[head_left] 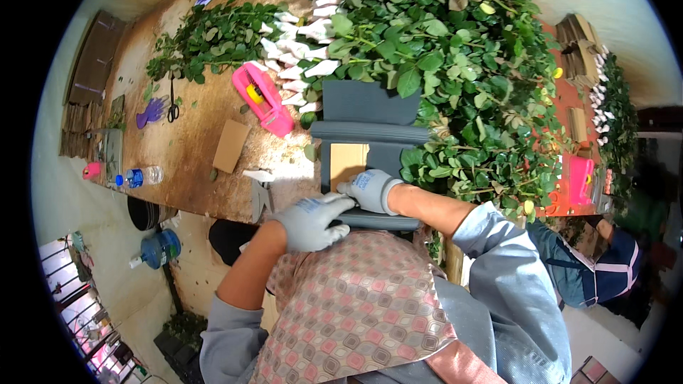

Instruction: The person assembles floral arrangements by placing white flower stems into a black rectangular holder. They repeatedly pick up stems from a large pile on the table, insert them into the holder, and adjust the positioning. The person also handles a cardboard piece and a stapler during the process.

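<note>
A tan cardboard piece (348, 161) lies on a dark grey padded stand (370, 102) with a ridged bar across it. At the cardboard's lower end is my right hand (373, 190), in a grey glove, its fingers bent and closed at the card; their tips are partly hidden. My left hand (310, 222), gloved alike, reaches in from the left with fingers stretched out and thumb apart. Its fingertips come close to the right hand, and I see nothing held in it. Leafy stems with pale wrapped heads (320, 67) lie just beyond the stand.
A big heap of green leaves (455, 64) covers the right side. On the wooden table (192, 149) are a pink tape dispenser (265, 103), scissors (173, 103), a purple glove (151, 112), a loose cardboard piece (231, 146) and a water bottle (144, 176). Another person (590, 263) is at right.
</note>
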Demonstrator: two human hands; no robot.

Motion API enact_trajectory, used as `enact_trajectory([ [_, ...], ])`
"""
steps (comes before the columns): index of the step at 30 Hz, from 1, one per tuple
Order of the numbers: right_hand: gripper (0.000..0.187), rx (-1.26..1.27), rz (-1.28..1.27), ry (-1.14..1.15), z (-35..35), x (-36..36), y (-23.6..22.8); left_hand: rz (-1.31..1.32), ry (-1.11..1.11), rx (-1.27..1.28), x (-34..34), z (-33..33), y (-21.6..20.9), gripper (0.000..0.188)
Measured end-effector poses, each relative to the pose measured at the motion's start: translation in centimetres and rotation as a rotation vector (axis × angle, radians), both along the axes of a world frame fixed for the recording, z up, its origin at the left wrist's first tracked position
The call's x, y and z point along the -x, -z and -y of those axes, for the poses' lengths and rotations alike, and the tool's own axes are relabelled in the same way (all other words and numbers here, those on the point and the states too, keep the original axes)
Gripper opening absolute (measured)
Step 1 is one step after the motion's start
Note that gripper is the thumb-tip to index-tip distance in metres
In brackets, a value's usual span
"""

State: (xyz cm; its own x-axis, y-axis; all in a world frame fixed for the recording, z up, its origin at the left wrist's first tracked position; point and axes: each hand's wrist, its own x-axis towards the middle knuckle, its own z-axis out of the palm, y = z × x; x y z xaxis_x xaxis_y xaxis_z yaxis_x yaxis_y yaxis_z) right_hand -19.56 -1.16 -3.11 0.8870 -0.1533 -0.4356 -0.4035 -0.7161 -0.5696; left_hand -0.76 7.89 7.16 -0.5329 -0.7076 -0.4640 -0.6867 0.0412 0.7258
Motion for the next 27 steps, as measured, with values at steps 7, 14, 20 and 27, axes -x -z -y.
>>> enact_trajectory([
  [7,0.029,0.25,0.28,0.092,3.0,0.4,-8.3,0.202,0.061,-0.067,1.5,-0.1,3.0,0.048],
  [14,0.034,0.696,0.349,0.83,19.9,3.8,-7.2,0.259,0.078,-0.011,2.2,-0.1,4.0,0.043],
  [20,0.028,0.85,-0.26,0.573,20.5,4.3,-7.2,0.222,0.033,0.09,1.7,-0.7,5.1,0.042],
  [27,0.024,1.281,0.076,0.411,12.3,8.6,-20.8,0.227,-0.031,0.056,1.9,-1.4,4.7,0.042],
])
